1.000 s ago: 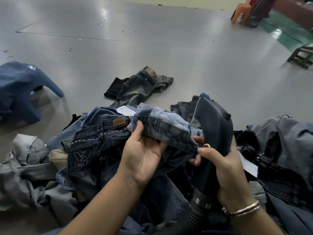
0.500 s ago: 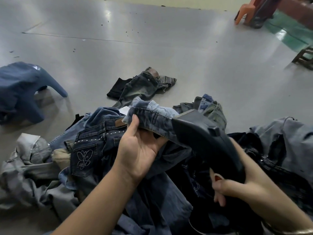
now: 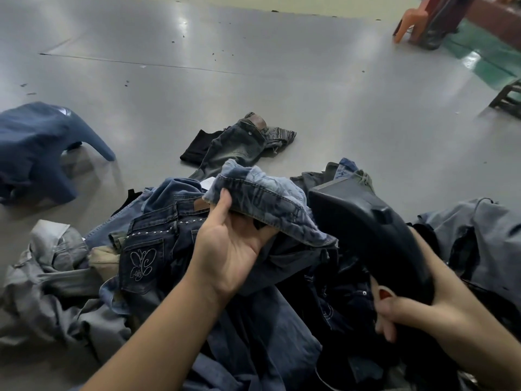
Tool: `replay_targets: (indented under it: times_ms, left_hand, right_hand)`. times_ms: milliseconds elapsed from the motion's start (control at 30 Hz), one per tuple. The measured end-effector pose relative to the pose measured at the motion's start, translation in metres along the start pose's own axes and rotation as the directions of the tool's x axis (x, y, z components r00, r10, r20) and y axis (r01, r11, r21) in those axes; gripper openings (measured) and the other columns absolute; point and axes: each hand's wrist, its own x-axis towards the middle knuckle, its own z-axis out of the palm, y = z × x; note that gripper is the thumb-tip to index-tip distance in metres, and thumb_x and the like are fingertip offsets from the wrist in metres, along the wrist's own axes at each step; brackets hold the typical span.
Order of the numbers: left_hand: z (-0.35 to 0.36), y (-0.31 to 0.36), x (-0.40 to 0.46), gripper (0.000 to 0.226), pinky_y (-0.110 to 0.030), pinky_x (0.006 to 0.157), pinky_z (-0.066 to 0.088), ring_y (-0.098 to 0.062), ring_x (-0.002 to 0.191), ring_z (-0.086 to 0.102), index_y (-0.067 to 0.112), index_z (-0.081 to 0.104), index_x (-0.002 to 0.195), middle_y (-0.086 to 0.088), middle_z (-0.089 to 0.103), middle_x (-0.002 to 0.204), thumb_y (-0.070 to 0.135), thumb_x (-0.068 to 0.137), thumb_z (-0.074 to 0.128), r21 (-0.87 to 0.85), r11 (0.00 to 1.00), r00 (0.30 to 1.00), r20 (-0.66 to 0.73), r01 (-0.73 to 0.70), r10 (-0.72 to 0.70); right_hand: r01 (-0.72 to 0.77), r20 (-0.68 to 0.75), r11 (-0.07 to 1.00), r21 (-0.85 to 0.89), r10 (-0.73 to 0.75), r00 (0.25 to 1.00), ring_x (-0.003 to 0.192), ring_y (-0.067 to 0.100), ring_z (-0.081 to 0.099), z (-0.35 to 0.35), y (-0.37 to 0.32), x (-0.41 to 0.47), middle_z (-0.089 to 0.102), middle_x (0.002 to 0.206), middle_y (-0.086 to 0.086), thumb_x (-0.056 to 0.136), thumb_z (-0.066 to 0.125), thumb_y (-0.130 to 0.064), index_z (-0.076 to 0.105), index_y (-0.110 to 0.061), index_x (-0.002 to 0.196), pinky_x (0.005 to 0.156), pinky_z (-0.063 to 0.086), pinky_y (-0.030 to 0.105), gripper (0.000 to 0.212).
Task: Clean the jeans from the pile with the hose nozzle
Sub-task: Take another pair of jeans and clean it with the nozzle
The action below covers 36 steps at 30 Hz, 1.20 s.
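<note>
The left hand [image 3: 234, 249] gripped the jeans [image 3: 262, 198], fingers hidden beneath; the right hand [image 3: 417, 311] held the hose nozzle [image 3: 366, 230] just beside.

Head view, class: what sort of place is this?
Probably a garment workshop or laundry floor: a heap of jeans on bare grey concrete floor, a black hose nozzle in hand, plastic chairs behind.

Faded blue jeans [image 3: 265, 201] bunched atop the pile [image 3: 158, 249], black wide-mouthed hose nozzle [image 3: 366, 232] tilted just right of them
</note>
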Motion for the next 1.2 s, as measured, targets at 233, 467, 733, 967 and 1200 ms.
replay_targets:
  times_ms: [233, 467, 733, 967, 1200]
  left_hand:
    - [-0.001, -0.014, -0.006, 0.056, -0.046, 0.075, 0.057, -0.03, 0.109, 0.065, 0.008, 0.047, 0.136, -0.016, 0.065, 0.122, 0.033, 0.085, 0.045, -0.031, 0.997, 0.997, -0.005, 0.077, -0.078]
    - [-0.006, -0.049, -0.019, 0.04, -0.043, 0.09, 0.052, -0.028, 0.115, 0.06, 0.008, 0.055, 0.128, -0.013, 0.063, 0.125, 0.027, 0.093, 0.048, 0.1, 0.957, 0.939, 0.19, 0.273, -0.288]
    - [-0.027, -0.064, -0.011, 0.049, -0.041, 0.092, 0.052, -0.03, 0.1, 0.067, -0.003, 0.067, 0.111, -0.02, 0.069, 0.108, -0.009, 0.075, 0.035, 0.372, 0.855, 0.894, 0.122, 0.362, -0.432]
    - [-0.062, -0.045, 0.031, 0.039, -0.028, 0.048, 0.057, -0.026, 0.066, 0.068, -0.004, 0.056, 0.118, -0.02, 0.067, 0.083, 0.024, 0.097, 0.039, 0.072, 0.891, 0.816, -0.441, 0.448, -0.374]
    - [-0.085, -0.067, 0.029, 0.044, -0.029, 0.078, 0.049, -0.021, 0.07, 0.064, -0.001, 0.068, 0.087, -0.012, 0.068, 0.077, 0.041, 0.075, 0.061, 0.383, 0.49, 0.617, -0.379, 0.783, -0.69]
  right_hand:
    - [0.025, 0.083, 1.0, -0.017, -0.023, 0.996, 0.048, 0.025, 0.061, 0.016, 0.004, 0.006, 0.061, 0.064, 0.014, 0.067, 0.068, -0.004, 0.046, -0.053, 0.127, 0.052, 0.052, 0.028, 0.08]
    - [0.171, -0.358, 0.972, 0.164, -0.103, 0.928, 0.047, 0.023, 0.057, 0.031, 0.029, 0.025, 0.072, 0.103, 0.008, 0.065, 0.064, 0.002, 0.054, -0.029, 0.121, 0.055, 0.055, 0.033, 0.064]
    - [0.079, -0.52, 0.96, 0.269, 0.076, 0.851, 0.041, 0.019, 0.054, 0.014, 0.048, 0.033, 0.064, 0.071, 0.006, 0.077, 0.058, 0.013, 0.053, -0.018, 0.101, 0.04, 0.046, 0.028, 0.039]
    - [0.138, -0.189, 0.965, 0.223, -0.095, 0.977, 0.041, 0.023, 0.055, 0.011, 0.04, 0.014, 0.065, 0.077, 0.01, 0.065, 0.069, 0.002, 0.058, -0.033, 0.105, 0.045, 0.05, 0.026, 0.054]
    - [-0.009, 0.166, 0.988, 0.155, -0.017, 0.986, 0.055, 0.013, 0.061, 0.027, 0.05, 0.015, 0.062, 0.087, 0.018, 0.073, 0.068, -0.006, 0.048, -0.057, 0.121, 0.053, 0.05, 0.024, 0.072]
